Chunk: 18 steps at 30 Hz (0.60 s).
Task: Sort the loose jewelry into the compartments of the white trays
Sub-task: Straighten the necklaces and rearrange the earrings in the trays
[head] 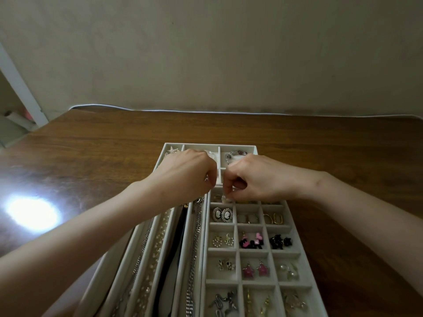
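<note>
trays (295, 227) of pale grey-white felt sit on the brown wooden table (91, 143), three pressed together. the right one is a grid of small squares with paired earrings: black-and-white cameos (222, 215), pink stars (255, 269), black bows (280, 241), gold hoops (273, 218). the left one has long slots with silver chains (193, 259) and a pearl strand (155, 245). the far one holds a beaded bracelet (235, 154). left hand (185, 175) and right hand (254, 177) are curled close together over the grid's far left square, fingertips pinching a tiny pale piece (225, 195), too small to identify.
</note>
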Tool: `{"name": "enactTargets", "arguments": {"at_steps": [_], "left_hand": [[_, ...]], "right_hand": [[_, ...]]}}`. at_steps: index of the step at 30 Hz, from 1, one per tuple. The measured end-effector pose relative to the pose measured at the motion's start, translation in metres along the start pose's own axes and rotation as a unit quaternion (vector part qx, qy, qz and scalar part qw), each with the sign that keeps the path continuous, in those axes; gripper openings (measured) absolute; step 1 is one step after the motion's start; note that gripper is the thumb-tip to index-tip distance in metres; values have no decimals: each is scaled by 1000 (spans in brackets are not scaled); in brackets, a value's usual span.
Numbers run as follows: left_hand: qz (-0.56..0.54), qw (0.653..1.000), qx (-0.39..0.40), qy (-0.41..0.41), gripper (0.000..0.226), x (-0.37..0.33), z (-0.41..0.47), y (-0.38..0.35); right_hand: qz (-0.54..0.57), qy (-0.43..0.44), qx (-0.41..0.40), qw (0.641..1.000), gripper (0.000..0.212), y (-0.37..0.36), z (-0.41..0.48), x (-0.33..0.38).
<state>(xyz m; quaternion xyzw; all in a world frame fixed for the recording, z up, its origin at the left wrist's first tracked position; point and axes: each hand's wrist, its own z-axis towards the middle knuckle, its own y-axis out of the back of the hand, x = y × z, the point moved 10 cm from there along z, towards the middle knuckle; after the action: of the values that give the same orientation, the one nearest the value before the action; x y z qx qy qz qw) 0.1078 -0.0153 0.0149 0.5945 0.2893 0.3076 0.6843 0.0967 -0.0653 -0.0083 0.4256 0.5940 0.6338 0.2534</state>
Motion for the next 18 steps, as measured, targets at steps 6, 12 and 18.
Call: {"name": "enactTargets", "arguments": {"at_steps": [6,12,18], "left_hand": [[-29,999,27,-7,13,0,-2,-6],[-28,997,69,-34,21,-5,-6,-15],[-28,996,74,-46,23,-8,-7,-17]], "right_hand": [[-21,17,14,1000,3,-4,4,4],[-53,33,13,998,6,-1,3,6],[-13,1,-7,1000,19,4,2,-3]]}}
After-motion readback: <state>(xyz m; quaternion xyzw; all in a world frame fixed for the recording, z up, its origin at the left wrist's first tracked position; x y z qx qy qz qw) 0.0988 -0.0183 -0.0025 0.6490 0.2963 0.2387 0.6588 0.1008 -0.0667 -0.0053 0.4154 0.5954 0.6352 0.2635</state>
